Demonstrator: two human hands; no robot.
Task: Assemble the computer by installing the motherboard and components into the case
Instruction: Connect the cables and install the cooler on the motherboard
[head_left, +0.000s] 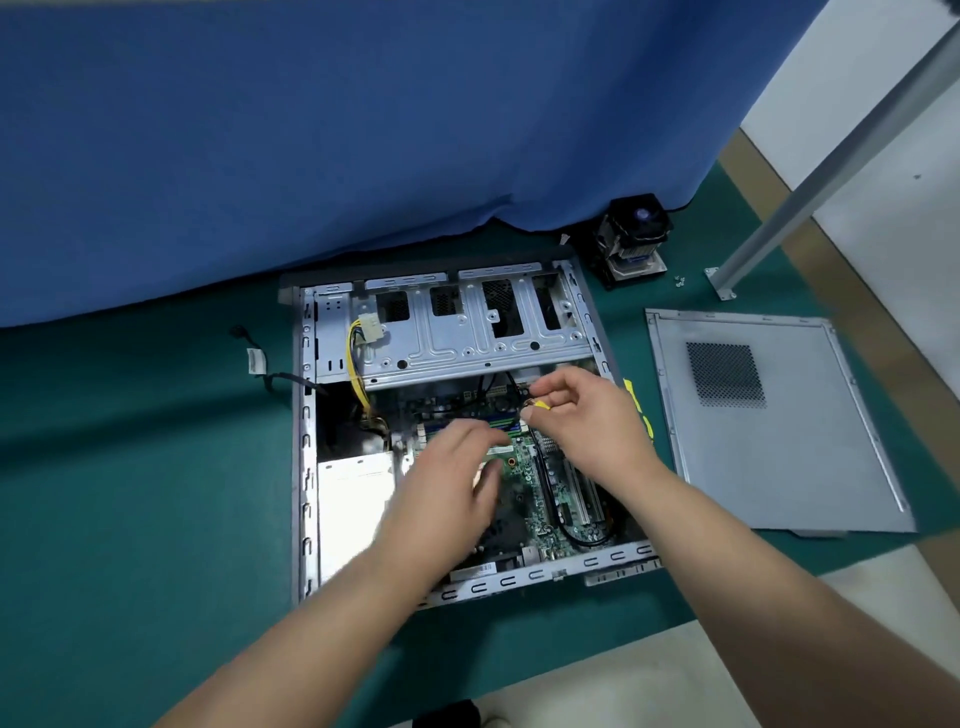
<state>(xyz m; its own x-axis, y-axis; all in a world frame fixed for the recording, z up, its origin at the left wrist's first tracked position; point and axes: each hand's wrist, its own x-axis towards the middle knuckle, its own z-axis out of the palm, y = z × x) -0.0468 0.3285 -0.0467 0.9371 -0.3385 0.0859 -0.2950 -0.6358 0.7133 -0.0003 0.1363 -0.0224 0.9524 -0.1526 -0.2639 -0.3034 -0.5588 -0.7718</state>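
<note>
Both of your hands are over the open computer case (306, 415), which lies on its side on the green worktop (140, 467) with the motherboard (540, 499) already seated inside. Your right hand (587, 421) is at the far end of the board, just below the silver drive cage (467, 327) — thumb and fingertips pinching a small yellow connector (542, 406) where black cables (514, 387) run down from the cage. Your left hand (447, 478) hovers above the middle of the board, blurred, with its fingers loosely spread and nothing in its grip; whether it touches the board you cannot tell.

A bundle of yellow and black wires (356, 358) with a white plug hangs at the left of the drive cage, and a pale metal box (353, 514) fills the near-left part of the case. The side panel (769, 415) lies flat on the worktop to the right, apart from the case. A cooler with its fan (634, 236) stands beyond the far-right corner, against the blue cloth (363, 130), with a few loose screws (679, 281) beside it.
</note>
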